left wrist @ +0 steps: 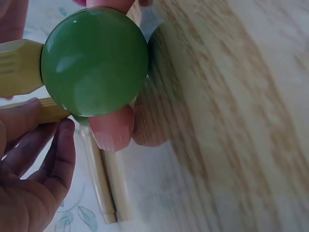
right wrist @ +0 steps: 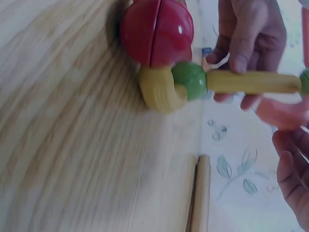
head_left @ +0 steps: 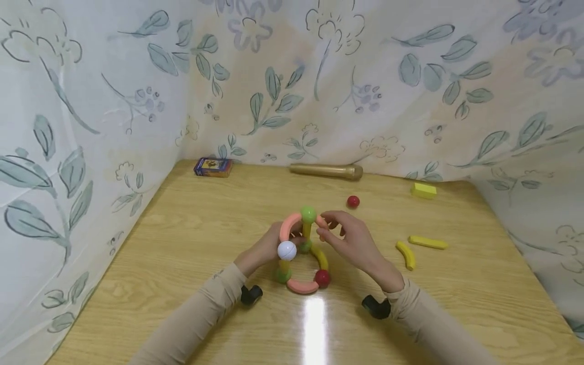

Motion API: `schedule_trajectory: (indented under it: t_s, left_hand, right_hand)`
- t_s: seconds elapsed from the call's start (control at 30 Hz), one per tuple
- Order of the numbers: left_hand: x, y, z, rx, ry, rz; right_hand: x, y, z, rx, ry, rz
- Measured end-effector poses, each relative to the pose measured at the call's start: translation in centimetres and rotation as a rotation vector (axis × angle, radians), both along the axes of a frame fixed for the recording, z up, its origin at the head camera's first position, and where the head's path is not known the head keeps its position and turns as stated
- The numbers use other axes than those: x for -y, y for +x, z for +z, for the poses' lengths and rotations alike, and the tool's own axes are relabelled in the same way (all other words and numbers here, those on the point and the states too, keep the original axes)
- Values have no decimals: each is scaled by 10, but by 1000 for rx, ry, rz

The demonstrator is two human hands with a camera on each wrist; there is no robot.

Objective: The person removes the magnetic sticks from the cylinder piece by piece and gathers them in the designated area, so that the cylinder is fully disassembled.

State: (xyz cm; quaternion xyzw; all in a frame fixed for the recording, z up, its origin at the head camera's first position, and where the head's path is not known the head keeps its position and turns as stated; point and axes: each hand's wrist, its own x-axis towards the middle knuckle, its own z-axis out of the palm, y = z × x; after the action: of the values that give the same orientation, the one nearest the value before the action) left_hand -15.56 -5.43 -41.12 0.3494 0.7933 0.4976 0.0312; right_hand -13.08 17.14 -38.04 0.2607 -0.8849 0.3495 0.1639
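Observation:
A frame of ball-and-rod toy pieces stands on the table. Its base shows a red ball (head_left: 322, 278), a yellow curved rod (head_left: 321, 257), a pink curved rod (head_left: 303, 287) and green balls. Yellow upright rods rise to a white ball (head_left: 287, 250) and a green ball (head_left: 308, 214), which a pink arc (head_left: 289, 226) joins. My left hand (head_left: 270, 244) grips the rear yellow upright (right wrist: 251, 81), as the right wrist view shows. At the top green ball, my right hand (head_left: 357, 240) pinches another pink curved rod (right wrist: 282, 113), whose near end is right at that ball.
To the right lie a yellow curved rod (head_left: 406, 255), a yellow straight rod (head_left: 428, 242) and a yellow block (head_left: 424, 191). Behind the frame are a loose red ball (head_left: 353, 202), a gold microphone-shaped object (head_left: 326, 171) and a small blue box (head_left: 213, 167). Patterned cloth (head_left: 283, 76) borders the table.

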Motion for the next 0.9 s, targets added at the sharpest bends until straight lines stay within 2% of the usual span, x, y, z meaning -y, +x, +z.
schedule_trajectory:
  t_s: [0.1,0.3,0.43,0.7,0.8,0.83,0.9]
  left_hand:
    - [0,2,-3,-3,-8,-12]
    - [0,3,-5,11,-14,-32]
    - [1,2,-4,2,-15,-34]
    - [3,-1,-5,-39,-40,-18]
    - [8,-1,-1,-26,-49,-21]
    - [11,-1,2,-14,-56,-7]
    - [17,-2,15,24,-66,66]
  right_hand:
    - [9,-2,-3,13,-3,9]
    - [14,-3,-8,-83,8,-15]
    - [16,-3,-8,-123,34,-20]
    - [19,-4,-6,-148,46,-22]
    - [21,-4,-4,-130,42,-31]
    - [21,-4,-3,-126,41,-32]
    - [22,-5,-2,-127,43,-30]
